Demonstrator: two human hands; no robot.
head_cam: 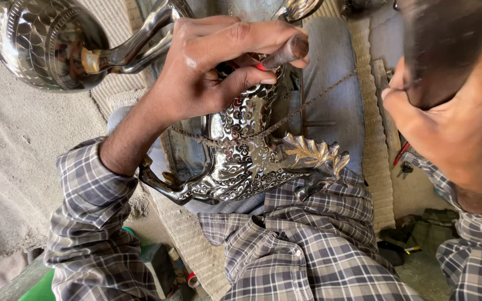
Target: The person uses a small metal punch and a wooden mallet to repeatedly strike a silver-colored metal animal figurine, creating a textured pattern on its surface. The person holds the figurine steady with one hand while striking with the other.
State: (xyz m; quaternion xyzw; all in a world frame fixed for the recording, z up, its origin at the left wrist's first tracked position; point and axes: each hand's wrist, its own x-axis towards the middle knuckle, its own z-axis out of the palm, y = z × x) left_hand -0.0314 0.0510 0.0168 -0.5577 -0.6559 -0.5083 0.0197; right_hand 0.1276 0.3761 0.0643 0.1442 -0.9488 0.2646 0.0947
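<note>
Punch [285, 54]: short, dark metal rod, gripped near its top, tilted, tip toward the pot. Pot [246, 150]: polished silver vessel, engraved with dense floral pattern, gilt leaf trim, curved handle at lower left; lies on its side across the lap. Hammer [442, 44]: dark, blurred, raised.

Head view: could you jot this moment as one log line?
left hand: holds punch tool on engraved metal vessel | right hand: raised, grips hammer

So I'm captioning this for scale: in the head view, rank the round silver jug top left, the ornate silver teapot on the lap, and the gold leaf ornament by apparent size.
1. Ornate silver teapot, partly hidden by the left hand.
2. Round silver jug; its distance from the camera is unclear, so the order is unsure.
3. Gold leaf ornament, clearly smallest.
</note>
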